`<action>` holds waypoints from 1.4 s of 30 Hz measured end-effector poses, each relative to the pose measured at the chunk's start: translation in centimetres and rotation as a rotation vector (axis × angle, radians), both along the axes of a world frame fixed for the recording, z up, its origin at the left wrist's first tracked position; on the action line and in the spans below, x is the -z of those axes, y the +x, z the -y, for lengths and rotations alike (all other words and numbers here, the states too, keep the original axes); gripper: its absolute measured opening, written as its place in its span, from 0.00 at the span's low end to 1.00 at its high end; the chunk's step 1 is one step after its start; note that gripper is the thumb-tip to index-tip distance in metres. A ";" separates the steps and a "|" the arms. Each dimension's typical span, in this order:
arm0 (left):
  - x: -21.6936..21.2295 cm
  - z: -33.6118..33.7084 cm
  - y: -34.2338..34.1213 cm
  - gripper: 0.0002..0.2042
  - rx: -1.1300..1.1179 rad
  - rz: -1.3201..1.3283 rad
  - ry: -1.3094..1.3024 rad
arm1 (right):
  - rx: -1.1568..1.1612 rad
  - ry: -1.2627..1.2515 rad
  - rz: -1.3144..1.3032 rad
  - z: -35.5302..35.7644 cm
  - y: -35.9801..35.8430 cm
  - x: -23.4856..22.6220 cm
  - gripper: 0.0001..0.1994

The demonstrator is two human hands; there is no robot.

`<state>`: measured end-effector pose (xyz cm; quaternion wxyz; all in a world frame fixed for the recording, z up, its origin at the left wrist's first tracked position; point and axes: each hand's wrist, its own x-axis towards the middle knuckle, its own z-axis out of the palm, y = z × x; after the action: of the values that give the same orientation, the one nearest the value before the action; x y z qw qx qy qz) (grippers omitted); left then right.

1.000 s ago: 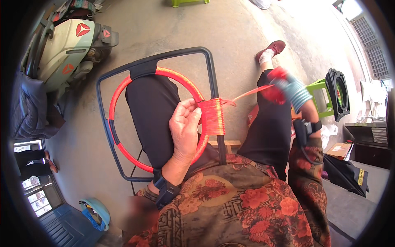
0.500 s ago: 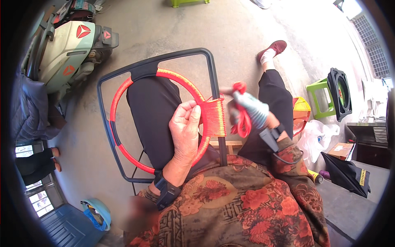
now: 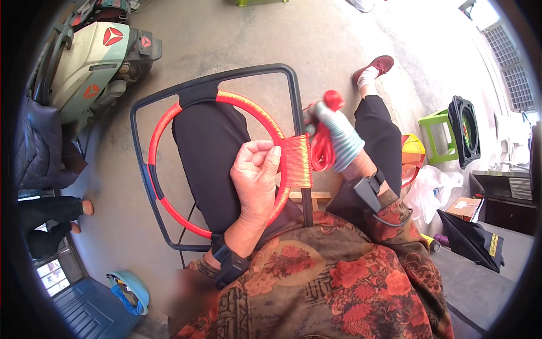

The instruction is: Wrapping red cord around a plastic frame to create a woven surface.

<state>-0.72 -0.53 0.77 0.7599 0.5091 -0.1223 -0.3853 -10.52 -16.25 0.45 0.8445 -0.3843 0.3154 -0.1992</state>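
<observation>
A black metal chair frame [image 3: 293, 107] rests across the person's lap, its rounded rectangular outline reaching away from the body toward the concrete floor [image 3: 316, 39]. Inside it sits a ring [image 3: 164, 127] wrapped in red cord, with black gaps showing at the far side and the lower left. Where the ring meets the frame's right-hand bar, a block of tight red cord windings [image 3: 296, 161] binds the two together, its strands running across the bar, which itself runs straight away from the person.

The left hand [image 3: 257, 181], bare, lies just to the left of that block, fingers curled and thumb pressed against the windings and the ring. The right hand [image 3: 339, 135], in a pale grey-green glove, is just on the other side of the bar, closed around a loose bundle of red cord [image 3: 323, 147] whose loops hang beside the windings.

Beyond the left hand stands a pale green scooter [image 3: 90, 62]. Out past the right hand are a green plastic stool [image 3: 437, 133], a black square speaker [image 3: 466, 130] and a white plastic bag [image 3: 432, 189].
</observation>
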 end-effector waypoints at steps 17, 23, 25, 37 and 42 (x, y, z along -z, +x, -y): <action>0.8 0.4 -0.1 0.06 -0.020 0.267 0.008 | 0.044 -0.234 -0.167 -0.8 2.4 1.7 0.10; 1.2 0.4 -0.1 0.04 0.019 0.271 0.046 | 0.069 -0.227 -0.162 -0.8 1.9 1.2 0.09; 1.0 0.3 -0.3 0.04 0.023 0.165 0.044 | 0.034 -0.139 -0.168 -0.5 1.3 1.0 0.09; 0.7 0.2 -0.4 0.06 -0.074 0.410 0.146 | -0.159 -0.448 -0.311 0.0 2.0 -1.2 0.13; 0.9 0.1 0.2 0.04 -0.110 0.626 0.203 | -0.178 -0.512 -0.350 -0.1 2.1 -1.4 0.13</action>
<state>-0.55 -0.65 -0.17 0.6503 0.6819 -0.2832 -0.1786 -8.37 -16.15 1.80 0.6676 -0.6386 0.3606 -0.1283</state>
